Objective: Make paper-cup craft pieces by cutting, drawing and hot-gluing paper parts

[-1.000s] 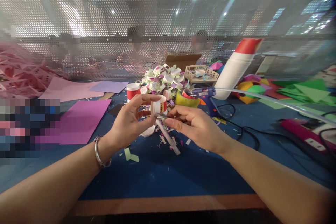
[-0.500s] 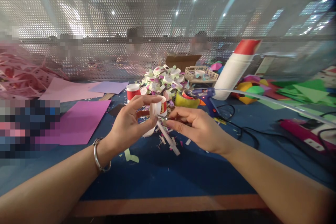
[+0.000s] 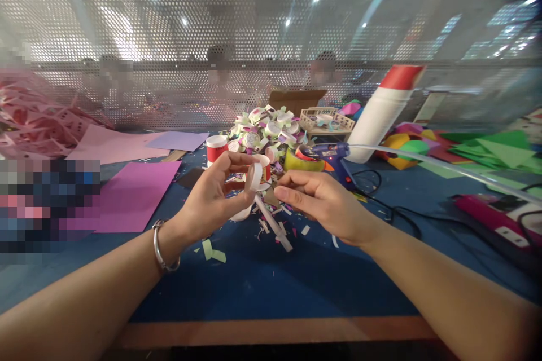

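My left hand (image 3: 214, 192) grips a small white ring-shaped piece (image 3: 254, 177) between thumb and fingers, its edge turned toward my right hand. Just to the right, my right hand (image 3: 311, 194) is closed in a pinch; what sits between its fingertips is hidden. A small gap parts the right fingertips from the white piece. Below them a clear glue stick (image 3: 274, 224) lies on the blue table among paper scraps. Behind the hands stand a red-and-white paper cup (image 3: 217, 149) and a second cup (image 3: 266, 169), partly covered by the left fingers.
A heap of small paper-trimmed rounds (image 3: 266, 130) rises behind the cups. A blue glue gun (image 3: 332, 153) rests on a yellow holder (image 3: 301, 160), its cable running right. Stacked white cups (image 3: 379, 118) lean behind it. Purple paper (image 3: 138, 197) lies left; a pink power strip (image 3: 486, 211) lies right.
My right hand has drawn back slightly from the white piece, and the thin metallic tip seen at its fingers no longer shows. My left hand has turned the piece a little.
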The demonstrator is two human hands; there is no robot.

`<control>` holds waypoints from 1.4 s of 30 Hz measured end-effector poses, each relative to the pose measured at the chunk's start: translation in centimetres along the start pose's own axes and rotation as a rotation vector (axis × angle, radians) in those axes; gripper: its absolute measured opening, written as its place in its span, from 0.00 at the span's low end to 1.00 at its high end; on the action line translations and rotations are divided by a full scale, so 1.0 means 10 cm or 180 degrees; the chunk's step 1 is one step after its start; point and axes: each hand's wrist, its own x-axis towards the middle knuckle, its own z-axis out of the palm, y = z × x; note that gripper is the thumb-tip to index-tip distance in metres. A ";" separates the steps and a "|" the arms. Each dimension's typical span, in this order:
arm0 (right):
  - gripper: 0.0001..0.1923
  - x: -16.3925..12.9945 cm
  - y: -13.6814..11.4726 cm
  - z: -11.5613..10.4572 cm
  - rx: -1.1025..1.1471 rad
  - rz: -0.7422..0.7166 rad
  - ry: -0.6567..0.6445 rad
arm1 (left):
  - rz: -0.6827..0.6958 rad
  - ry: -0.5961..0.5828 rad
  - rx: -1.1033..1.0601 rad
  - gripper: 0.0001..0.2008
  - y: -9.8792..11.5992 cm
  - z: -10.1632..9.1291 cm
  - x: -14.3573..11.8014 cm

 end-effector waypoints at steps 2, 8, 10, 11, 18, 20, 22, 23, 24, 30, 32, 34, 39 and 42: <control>0.16 0.00 0.00 0.00 0.0068 0.0037 -0.0024 | 0.0045 -0.0073 0.0017 0.18 0.00 0.00 -0.01; 0.16 -0.01 -0.01 0.00 0.0154 0.0087 -0.0028 | 0.0123 -0.0136 0.0113 0.19 0.02 0.00 -0.01; 0.16 -0.02 0.00 -0.01 0.0142 0.0062 -0.0032 | 0.0155 -0.0130 0.0132 0.19 0.01 -0.01 0.00; 0.16 -0.02 0.00 -0.01 0.0138 0.0064 -0.0032 | 0.0178 -0.0131 0.0157 0.19 0.01 -0.01 0.00; 0.17 -0.02 -0.01 0.00 0.0180 0.0081 -0.0078 | 0.0399 -0.0129 0.0407 0.19 0.02 -0.01 -0.01; 0.17 -0.02 -0.01 0.00 0.0189 0.0099 -0.0098 | 0.0421 -0.0124 0.0420 0.19 0.02 -0.01 -0.02; 0.17 -0.02 -0.02 0.00 0.0216 0.0114 -0.0122 | 0.0432 -0.0134 0.0428 0.20 0.03 -0.01 -0.02; 0.17 -0.02 -0.02 0.00 0.0229 0.0113 -0.0133 | 0.0432 -0.0139 0.0443 0.20 0.03 -0.01 -0.02; 0.16 -0.02 -0.03 0.00 0.0234 0.0107 -0.0144 | 0.0439 -0.0136 0.0460 0.20 0.03 -0.01 -0.02; 0.14 -0.03 -0.05 -0.01 0.0126 0.0073 -0.0181 | 0.0517 -0.0148 0.0561 0.22 0.03 -0.03 -0.03; 0.15 -0.03 -0.04 -0.02 0.0115 0.0082 -0.0187 | 0.0454 -0.0166 0.0502 0.22 0.02 -0.04 -0.03; 0.17 -0.03 -0.03 -0.03 0.0111 0.0101 -0.0170 | 0.0196 -0.0221 0.0283 0.21 0.01 -0.05 -0.02; 0.18 -0.03 -0.04 -0.05 0.0305 0.0205 -0.0034 | -0.0811 -0.0179 -0.0807 0.17 0.03 -0.05 0.01; 0.17 -0.02 -0.03 -0.05 0.0313 0.0141 0.0207 | -0.1315 -0.0285 -0.1251 0.13 0.05 -0.01 0.02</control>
